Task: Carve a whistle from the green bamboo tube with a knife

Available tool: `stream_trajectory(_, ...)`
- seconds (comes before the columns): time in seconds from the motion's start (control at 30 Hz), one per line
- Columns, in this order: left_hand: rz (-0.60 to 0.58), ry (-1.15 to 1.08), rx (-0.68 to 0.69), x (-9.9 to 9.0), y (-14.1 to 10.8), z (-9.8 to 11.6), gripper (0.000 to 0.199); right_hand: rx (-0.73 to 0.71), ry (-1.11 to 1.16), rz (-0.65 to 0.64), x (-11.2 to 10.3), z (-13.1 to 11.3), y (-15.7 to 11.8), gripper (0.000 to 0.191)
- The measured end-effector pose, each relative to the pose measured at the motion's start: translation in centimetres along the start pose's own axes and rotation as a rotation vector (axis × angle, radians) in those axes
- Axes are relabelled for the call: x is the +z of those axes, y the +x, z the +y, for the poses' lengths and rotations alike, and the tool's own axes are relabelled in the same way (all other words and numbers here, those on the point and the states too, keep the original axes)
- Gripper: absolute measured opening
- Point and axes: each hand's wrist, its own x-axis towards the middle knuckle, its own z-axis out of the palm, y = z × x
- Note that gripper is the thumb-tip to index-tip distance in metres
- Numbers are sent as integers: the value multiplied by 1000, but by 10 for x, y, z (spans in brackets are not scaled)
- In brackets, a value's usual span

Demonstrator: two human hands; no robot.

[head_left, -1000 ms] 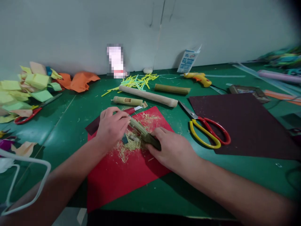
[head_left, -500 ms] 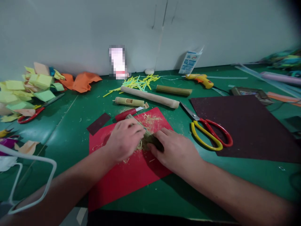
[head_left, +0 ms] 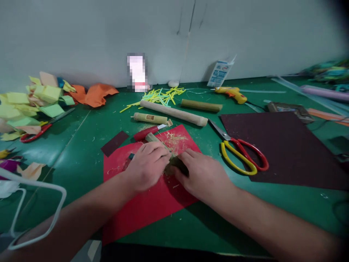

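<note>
A greenish bamboo piece (head_left: 152,138) lies slanted over a red sheet (head_left: 147,214) strewn with pale shavings. My right hand (head_left: 203,171) grips its near end, fingers on top and thumb in front. My left hand (head_left: 148,165) is closed over its middle, fingertips close to the right hand; the palm side is hidden. Just beyond the left hand rests a knife (head_left: 145,133) with a red handle, its blade pointing right. Behind it lies a short bamboo tube (head_left: 139,118) with a rectangular opening cut in it.
Beyond are a long pale stick (head_left: 174,113), another bamboo piece (head_left: 201,105), yellow strips (head_left: 160,96) and a glue gun (head_left: 231,93). Large scissors (head_left: 240,153) overlap a dark sheet (head_left: 286,149) at right. Folded papers (head_left: 35,102) and a white frame (head_left: 61,203) stand left.
My left hand has lowered and its fingers have closed over the bamboo, showing more of the far end. The right hand keeps its hold, nearly still.
</note>
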Motion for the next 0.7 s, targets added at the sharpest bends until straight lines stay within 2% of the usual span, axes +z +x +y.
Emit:
stream_trajectory(0.17,63,65,-68,-1,0,-1,18,11,-15,10,0,1,0,20)
stream_trajectory(0.3,19,-3,8,-3,2,-1,19,-4,2,-3,1,1,1,19)
stream_trajectory(0.4,76,66,-58,-4,2,-4,16,18,-15,6,1,1,1,20)
stream_trajectory(0.57,25,-87,-40,-5,1,-5,17,13,-8,-18,-2,-1,0,20)
stream_trajectory(0.63,52,-141,-133,-6,2,-6,17,22,-10,-17,-2,-1,1,20)
stream_trajectory(0.7,123,-235,-333,-9,3,-8,18,23,-11,-17,-3,0,1,20)
